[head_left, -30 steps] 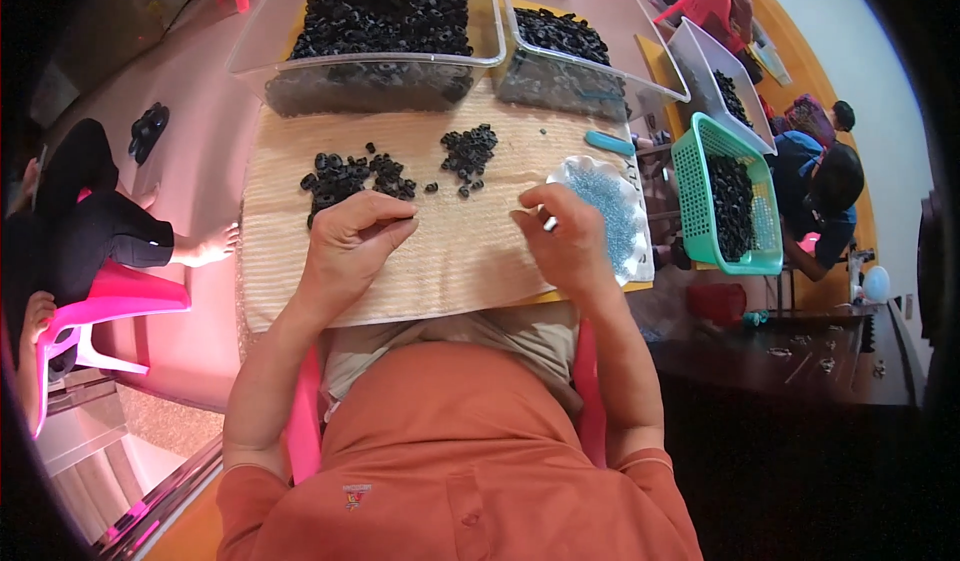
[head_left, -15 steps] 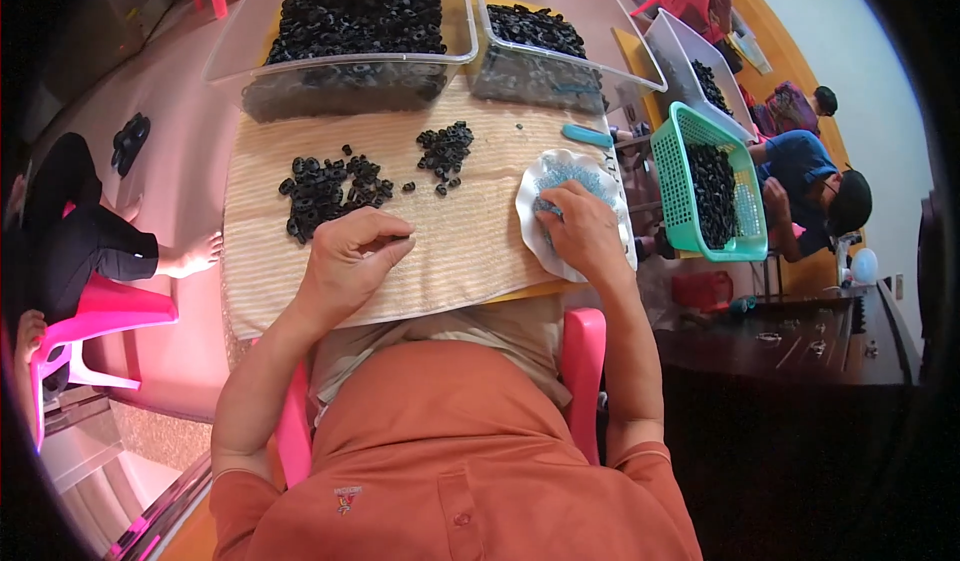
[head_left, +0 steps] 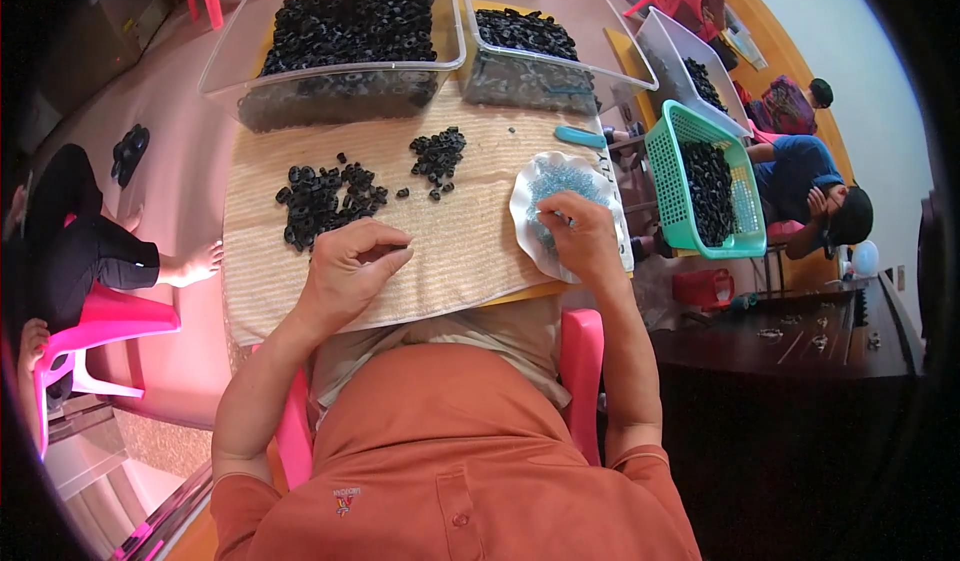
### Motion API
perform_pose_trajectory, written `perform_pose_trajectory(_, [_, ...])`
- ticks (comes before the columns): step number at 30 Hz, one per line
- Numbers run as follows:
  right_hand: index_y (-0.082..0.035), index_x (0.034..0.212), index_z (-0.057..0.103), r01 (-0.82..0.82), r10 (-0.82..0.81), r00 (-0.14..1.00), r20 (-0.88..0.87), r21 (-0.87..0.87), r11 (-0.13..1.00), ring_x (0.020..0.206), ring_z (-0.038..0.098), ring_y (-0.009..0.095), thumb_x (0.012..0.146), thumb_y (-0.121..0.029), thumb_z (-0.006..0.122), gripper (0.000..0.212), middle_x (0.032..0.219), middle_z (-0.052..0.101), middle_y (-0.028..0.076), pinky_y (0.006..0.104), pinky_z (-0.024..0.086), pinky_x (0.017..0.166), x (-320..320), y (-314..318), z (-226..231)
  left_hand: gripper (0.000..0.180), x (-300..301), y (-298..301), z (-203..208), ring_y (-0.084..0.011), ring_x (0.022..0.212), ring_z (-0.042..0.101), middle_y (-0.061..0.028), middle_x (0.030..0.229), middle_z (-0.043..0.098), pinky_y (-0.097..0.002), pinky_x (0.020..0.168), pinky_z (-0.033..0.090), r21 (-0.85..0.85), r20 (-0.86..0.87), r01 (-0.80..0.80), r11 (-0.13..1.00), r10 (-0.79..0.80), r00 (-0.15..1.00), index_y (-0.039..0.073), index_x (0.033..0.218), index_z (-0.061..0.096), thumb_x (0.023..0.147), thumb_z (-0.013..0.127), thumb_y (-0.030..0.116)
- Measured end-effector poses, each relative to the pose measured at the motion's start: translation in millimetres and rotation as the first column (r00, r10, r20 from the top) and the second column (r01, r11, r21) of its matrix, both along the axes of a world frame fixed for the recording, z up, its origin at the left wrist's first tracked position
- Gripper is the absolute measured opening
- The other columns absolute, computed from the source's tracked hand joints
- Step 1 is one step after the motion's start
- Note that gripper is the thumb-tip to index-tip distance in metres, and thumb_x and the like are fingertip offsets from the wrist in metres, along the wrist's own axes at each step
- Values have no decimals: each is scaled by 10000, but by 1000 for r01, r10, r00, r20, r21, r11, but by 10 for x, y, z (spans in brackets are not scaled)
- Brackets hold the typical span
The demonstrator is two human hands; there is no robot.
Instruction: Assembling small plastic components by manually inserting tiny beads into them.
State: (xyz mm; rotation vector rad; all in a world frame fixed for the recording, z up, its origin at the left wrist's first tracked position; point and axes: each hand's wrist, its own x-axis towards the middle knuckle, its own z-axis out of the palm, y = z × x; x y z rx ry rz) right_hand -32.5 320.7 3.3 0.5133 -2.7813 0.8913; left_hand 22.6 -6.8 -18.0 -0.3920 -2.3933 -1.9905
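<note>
While your right hand (head_left: 582,236) dips its fingertips into the white plate (head_left: 523,223) of little blue bits (head_left: 560,183), your left hand (head_left: 348,271) rests curled on the woven mat (head_left: 470,251), its fingers pinched together. It may hold one black ring, but I cannot tell for sure. The loose black rings (head_left: 325,199) lie on the mat just past your left hand, and a smaller heap (head_left: 438,153) sits nearer the big clear tubs (head_left: 345,46). It looks like you are in the picking-up step, getting one blue bit to go with a ring. Next you would need a careful pinch on just one small bit, then bring both hands close together over the mat.
</note>
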Motion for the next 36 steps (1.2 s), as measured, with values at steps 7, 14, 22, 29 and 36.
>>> perform_pose_trajectory(7, [-22,976,725,83,-78,996,43,-142,986,765,730,222,844,-29,759,136,854,741,155,318,548,685,29,46,26,130,-2,40,27,-94,850,645,-54,950,700,-232,751,513,26,21,17,1000,-17,1000,-21,998,732,869,742,-11])
perform_pose_trajectory(14, [-23,973,720,86,-76,996,54,-238,967,729,678,147,838,-27,775,146,803,726,103,293,534,676,35,103,-45,117,-107,208,141,-84,839,642,-45,943,703,-228,743,513,34,84,85,996,-88,993,-13,991,733,882,751,24])
perform_pose_trajectory(22, [-24,1000,715,82,-48,990,129,-271,959,772,691,175,851,-15,736,151,860,727,94,306,531,684,60,117,-48,105,-132,568,11,-57,784,607,-12,889,693,-218,694,488,49,147,152,987,-158,976,-7,964,740,900,749,76])
perform_pose_trajectory(29, [-24,1012,723,-31,28,998,-59,-39,999,781,706,221,837,-74,760,186,879,731,119,329,544,693,-263,-119,364,126,-111,577,-72,-53,776,606,-13,871,702,-226,691,495,-11,112,140,990,-138,984,-8,988,738,897,747,79])
perform_pose_trajectory(36, [-66,1011,724,38,-24,998,-58,263,964,962,690,351,853,-159,706,184,977,728,148,456,533,852,-675,-319,319,159,-119,527,-150,-99,728,648,-71,835,732,-264,661,520,4,84,65,998,-65,994,-11,982,743,867,751,98])
